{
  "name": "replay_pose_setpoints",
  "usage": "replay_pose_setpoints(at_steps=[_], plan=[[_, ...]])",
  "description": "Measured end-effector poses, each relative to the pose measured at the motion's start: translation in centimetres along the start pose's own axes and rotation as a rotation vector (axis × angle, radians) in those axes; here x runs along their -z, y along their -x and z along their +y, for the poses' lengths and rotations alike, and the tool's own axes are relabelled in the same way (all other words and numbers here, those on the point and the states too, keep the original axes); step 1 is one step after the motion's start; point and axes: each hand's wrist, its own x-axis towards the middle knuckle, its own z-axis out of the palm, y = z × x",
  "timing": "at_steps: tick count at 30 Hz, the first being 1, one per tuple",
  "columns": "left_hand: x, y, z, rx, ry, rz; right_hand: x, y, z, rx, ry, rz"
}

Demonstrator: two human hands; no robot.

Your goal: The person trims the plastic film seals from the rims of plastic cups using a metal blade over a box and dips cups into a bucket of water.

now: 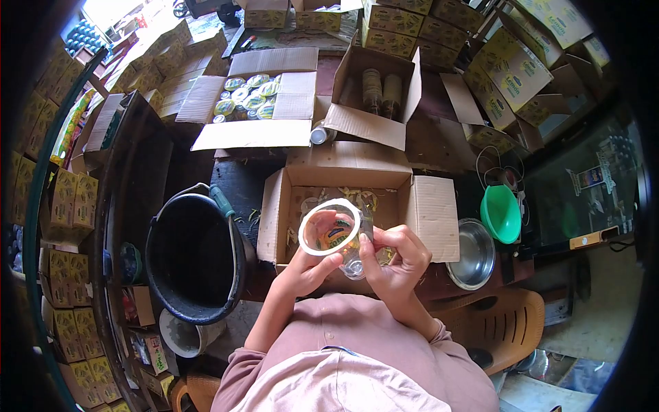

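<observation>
Above the open carton (350,177) on the counter (244,180): one printed cup (328,230), white-rimmed, tilted mouth-up, held by the left hand (307,273), thumb at its side, far fingers hidden. Right hand (398,257): narrow pinching grip at the clear plastic (353,266) beside the cup; whether the two are joined, cannot tell. Step in hand, as judged: two-handed handling of cup and plastic. Next move, as judged: calls for a steady left hold, light right pinch.
</observation>
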Motion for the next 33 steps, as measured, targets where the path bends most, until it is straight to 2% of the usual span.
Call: replay_pose_setpoints(at_steps=[16, 25, 33], plan=[[-0.2, 0.0, 0.8, -0.048, -0.399, -0.036, -0.2, -0.4, 0.6, 0.107, 0.151, 0.024], [0.3, -0.2, 0.4, 0.048, -0.085, -0.028, 0.1, -1.1, 1.0, -0.017, 0.005, -0.052], [0.0, -0.9, 0.6, -0.093, -0.176, 0.006, 0.3, -1.1, 0.9, 0.009, 0.004, -0.080]])
